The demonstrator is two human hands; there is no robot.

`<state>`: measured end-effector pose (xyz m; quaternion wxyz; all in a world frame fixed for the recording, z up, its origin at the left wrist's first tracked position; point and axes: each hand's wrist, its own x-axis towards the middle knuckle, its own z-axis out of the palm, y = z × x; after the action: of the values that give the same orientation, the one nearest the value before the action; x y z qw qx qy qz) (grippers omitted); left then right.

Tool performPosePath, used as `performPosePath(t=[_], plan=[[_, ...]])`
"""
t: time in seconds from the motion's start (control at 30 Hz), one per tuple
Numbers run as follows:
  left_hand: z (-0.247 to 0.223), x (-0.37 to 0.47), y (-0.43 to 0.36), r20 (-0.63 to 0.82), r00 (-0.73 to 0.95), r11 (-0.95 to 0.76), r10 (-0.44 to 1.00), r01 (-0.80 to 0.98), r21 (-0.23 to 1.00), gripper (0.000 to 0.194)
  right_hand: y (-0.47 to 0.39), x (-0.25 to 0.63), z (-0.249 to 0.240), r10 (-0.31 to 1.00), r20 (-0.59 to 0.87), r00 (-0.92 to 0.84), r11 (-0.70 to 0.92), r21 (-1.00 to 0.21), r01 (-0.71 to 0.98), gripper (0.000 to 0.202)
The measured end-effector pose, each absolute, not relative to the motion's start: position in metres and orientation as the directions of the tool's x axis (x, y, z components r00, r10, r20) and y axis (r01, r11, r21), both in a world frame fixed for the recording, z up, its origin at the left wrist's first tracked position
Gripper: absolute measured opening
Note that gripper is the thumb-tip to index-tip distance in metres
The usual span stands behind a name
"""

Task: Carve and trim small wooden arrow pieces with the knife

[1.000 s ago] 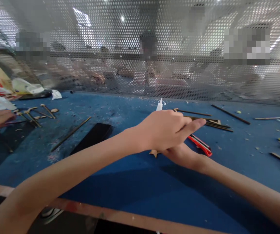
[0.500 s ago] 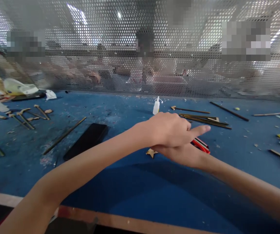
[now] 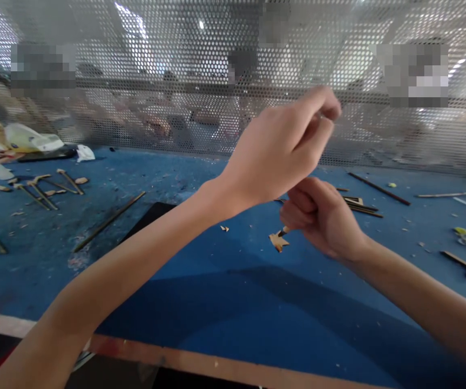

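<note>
My left hand is raised over the table with its fingers curled; whatever is between the fingertips is hidden or too small to name. Below and to its right, my right hand is closed in a fist around a thin dark stick, most of it hidden by the fingers. At the stick's lower end is a small wooden star-shaped piece, just left of the right hand, over the blue table. Two tiny wood chips lie left of the star.
A black phone lies partly under my left forearm. Several sticks with wooden ends lie at the left. More sticks lie beyond my right hand. A perforated metal screen stands along the back, with plastic bags at the left.
My left hand has risen away from my right hand, which has closed and shifted slightly. The star piece now sits farther right and higher. The white bottle and red object are no longer visible.
</note>
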<state>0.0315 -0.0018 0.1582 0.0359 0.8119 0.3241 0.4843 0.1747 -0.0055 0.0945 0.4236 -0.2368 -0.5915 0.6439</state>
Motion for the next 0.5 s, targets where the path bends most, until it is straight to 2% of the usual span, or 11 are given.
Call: performPosePath(t=[0.17,0.3,0.4,0.5], plan=[[0.165,0.022,-0.001,0.843,0.285,-0.847,0.456,0.43,0.313,0.038,-0.005,0.168,0.069,0.806,0.152,-0.571,0.042,-0.979,-0.201,0.058],[0.167,0.022,-0.004,0.883,0.271,-0.877,0.384,0.408,0.256,0.04,-0.006,0.169,0.074,0.796,0.187,-0.576,0.079,-0.975,-0.208,0.061],[0.168,0.022,-0.006,0.911,0.245,-0.873,0.331,0.446,0.197,0.045,-0.006,0.171,0.08,0.83,0.238,-0.505,0.121,-0.96,-0.252,0.062],[0.171,0.018,-0.007,0.929,0.204,-0.846,0.31,0.505,0.172,0.04,-0.005,0.169,0.075,0.829,0.198,-0.524,0.096,-0.972,-0.216,0.061]])
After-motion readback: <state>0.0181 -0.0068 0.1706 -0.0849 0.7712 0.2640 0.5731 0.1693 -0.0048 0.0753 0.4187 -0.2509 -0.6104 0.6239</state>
